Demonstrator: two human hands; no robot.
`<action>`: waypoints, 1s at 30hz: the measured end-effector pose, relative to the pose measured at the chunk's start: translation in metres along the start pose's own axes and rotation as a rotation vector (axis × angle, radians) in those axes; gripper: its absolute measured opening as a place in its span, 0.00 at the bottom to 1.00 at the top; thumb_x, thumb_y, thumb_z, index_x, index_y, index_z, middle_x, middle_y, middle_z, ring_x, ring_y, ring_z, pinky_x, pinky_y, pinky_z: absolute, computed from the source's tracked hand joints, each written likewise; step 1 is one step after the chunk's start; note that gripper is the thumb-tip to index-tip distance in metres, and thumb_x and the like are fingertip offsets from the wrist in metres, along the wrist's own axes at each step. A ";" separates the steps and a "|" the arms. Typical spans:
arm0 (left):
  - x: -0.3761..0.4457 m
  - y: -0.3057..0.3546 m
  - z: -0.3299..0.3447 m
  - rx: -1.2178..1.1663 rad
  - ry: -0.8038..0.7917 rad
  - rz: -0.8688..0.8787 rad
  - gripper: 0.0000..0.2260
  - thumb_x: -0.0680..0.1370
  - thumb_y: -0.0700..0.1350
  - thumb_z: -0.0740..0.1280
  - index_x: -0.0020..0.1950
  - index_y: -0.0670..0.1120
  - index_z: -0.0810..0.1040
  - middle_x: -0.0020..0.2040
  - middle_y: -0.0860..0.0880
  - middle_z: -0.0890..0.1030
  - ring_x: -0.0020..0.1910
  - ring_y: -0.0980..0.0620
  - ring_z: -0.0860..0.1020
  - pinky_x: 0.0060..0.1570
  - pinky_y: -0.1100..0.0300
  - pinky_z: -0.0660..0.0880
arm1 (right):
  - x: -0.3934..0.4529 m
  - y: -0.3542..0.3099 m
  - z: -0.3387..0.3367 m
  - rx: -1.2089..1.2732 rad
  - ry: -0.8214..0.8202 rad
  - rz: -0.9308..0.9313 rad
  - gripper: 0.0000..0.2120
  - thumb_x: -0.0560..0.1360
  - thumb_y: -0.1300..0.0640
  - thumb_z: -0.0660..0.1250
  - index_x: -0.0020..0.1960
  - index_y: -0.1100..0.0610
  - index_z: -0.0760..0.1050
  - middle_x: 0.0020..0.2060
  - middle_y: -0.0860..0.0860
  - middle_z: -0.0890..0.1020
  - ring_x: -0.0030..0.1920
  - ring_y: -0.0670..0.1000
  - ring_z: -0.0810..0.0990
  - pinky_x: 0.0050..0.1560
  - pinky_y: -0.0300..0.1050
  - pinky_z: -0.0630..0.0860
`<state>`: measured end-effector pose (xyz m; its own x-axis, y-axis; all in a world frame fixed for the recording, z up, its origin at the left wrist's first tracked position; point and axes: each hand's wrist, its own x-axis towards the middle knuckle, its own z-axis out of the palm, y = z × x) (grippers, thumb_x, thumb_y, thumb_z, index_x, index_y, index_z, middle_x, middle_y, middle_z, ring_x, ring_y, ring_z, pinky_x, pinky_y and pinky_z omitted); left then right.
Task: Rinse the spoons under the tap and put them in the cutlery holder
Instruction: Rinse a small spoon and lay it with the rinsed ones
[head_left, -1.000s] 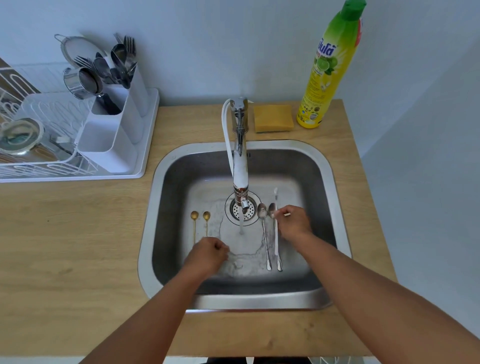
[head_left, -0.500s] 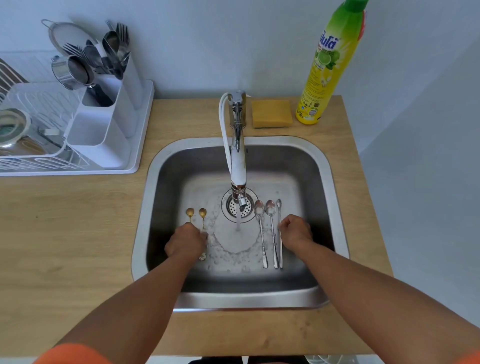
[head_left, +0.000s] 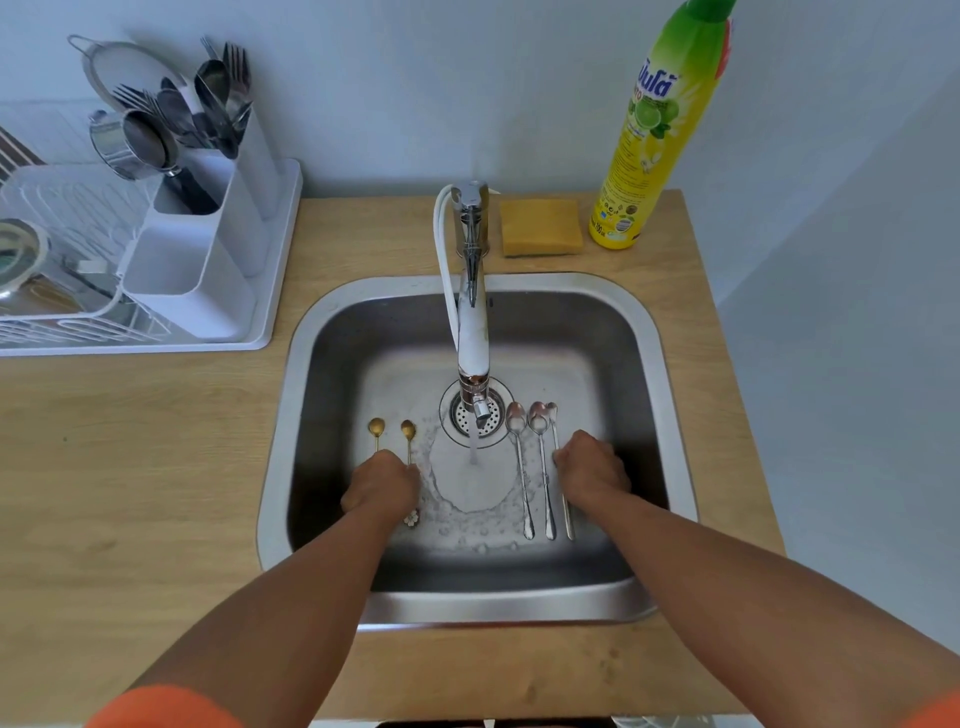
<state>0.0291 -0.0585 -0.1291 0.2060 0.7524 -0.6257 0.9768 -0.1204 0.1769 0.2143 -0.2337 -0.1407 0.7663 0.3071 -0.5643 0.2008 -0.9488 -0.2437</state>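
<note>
Down on the sink (head_left: 670, 395) floor, both hands curl: left hand (head_left: 382, 486) over the gold spoons (head_left: 408, 436), right hand (head_left: 592, 475) touching the outermost silver spoon (head_left: 560, 467); actual grip unclear. Beyond, the tap (head_left: 472, 332) runs; cutlery holder (head_left: 208, 249) stands far left on the desk (head_left: 130, 467)

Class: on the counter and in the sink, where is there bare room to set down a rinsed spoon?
Bare wood lies left of the sink, in front of the drying rack tray. The sink floor is crowded: gold spoons under the left hand, silver spoons beside the right hand.
</note>
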 end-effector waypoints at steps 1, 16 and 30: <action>-0.001 0.002 0.001 0.011 -0.006 0.006 0.12 0.82 0.53 0.64 0.48 0.45 0.79 0.48 0.44 0.82 0.45 0.44 0.81 0.43 0.54 0.77 | 0.000 0.000 0.000 -0.007 0.000 -0.002 0.11 0.81 0.51 0.63 0.56 0.57 0.76 0.57 0.59 0.82 0.55 0.63 0.82 0.45 0.48 0.76; -0.036 0.037 0.029 -0.420 -0.091 0.227 0.25 0.82 0.50 0.66 0.25 0.48 0.68 0.20 0.55 0.69 0.22 0.52 0.70 0.31 0.59 0.69 | -0.031 -0.056 0.001 0.356 -0.060 -0.198 0.11 0.79 0.45 0.63 0.45 0.49 0.79 0.45 0.48 0.84 0.47 0.55 0.82 0.48 0.49 0.79; -0.059 0.028 0.026 -0.781 -0.299 0.062 0.08 0.79 0.46 0.65 0.49 0.43 0.80 0.40 0.46 0.81 0.34 0.50 0.77 0.25 0.61 0.72 | -0.033 -0.054 0.011 0.575 -0.420 -0.121 0.08 0.77 0.55 0.70 0.40 0.51 0.84 0.34 0.47 0.83 0.27 0.43 0.75 0.26 0.34 0.69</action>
<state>0.0457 -0.1232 -0.1070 0.3723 0.5426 -0.7530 0.6648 0.4102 0.6243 0.1718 -0.1923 -0.1174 0.4361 0.5197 -0.7346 -0.1719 -0.7532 -0.6349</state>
